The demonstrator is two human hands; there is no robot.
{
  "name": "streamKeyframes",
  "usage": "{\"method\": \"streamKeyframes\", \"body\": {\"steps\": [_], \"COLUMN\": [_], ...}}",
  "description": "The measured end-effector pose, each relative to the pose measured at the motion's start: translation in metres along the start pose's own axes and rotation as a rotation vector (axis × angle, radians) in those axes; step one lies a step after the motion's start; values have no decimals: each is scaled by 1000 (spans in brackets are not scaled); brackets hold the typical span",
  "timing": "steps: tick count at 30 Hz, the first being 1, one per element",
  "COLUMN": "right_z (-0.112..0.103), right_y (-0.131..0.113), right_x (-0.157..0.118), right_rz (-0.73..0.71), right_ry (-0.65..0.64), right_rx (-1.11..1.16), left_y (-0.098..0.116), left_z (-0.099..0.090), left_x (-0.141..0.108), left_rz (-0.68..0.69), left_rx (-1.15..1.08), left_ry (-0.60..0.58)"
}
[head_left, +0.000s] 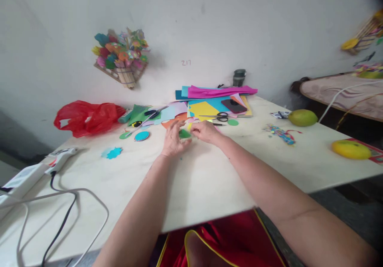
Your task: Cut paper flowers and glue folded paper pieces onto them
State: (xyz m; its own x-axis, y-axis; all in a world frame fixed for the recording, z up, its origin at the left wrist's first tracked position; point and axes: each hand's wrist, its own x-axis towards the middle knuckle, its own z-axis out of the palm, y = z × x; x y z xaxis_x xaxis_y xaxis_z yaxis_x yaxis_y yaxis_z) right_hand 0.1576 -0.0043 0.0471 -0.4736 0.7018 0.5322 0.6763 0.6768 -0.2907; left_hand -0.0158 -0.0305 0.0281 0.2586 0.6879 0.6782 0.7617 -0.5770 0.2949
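My left hand [174, 140] rests on the table, its thumb and fingers curved around a small piece of green paper [184, 133] and touching its edges. Just right of it, my right hand [206, 131] is closed in a pinch beside the same green paper. A bit of yellow [189, 126] shows at its fingertips; what it belongs to is too small to tell. Behind my right hand lie black-handled scissors [222, 117] and a green paper circle [232, 122]. To the left are a stack of blue paper circles [141, 135] and a blue scalloped paper flower [114, 153].
Coloured paper sheets [203, 109] and a phone [234, 105] lie along the wall. A red plastic bag [86, 117] and a power strip [61, 160] with cables are at left. Paper scraps [281, 134] and two yellow-green fruits [303, 117] lie at right.
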Motion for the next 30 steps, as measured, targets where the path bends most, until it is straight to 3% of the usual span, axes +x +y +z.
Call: {"method": "streamKeyframes", "body": {"steps": [5,10,13,20,24,30], "right_z": [-3,-5,-4,4,5,9], "right_y": [0,-9,-12,-11,-8,1], "right_x": [1,1,2,5,7,8], "right_rz": [-247,-322,-298,-106,-184,-328], "right_ry": [-37,33,67,105,127,175], "right_rx": [-75,-99,-33,324,437,414], "left_y": [-6,-2,2,4,0,-5], "left_z": [-6,-8,-6,2,4,4], "left_x": [3,1,0,4,5,1], "left_rz": [-86,-243,-295,-338,-343,-331], "left_rx": [-66,-317,-379,-302,-276,-347], "left_ry": [-251,-413,-389,-267,-214,-138]}}
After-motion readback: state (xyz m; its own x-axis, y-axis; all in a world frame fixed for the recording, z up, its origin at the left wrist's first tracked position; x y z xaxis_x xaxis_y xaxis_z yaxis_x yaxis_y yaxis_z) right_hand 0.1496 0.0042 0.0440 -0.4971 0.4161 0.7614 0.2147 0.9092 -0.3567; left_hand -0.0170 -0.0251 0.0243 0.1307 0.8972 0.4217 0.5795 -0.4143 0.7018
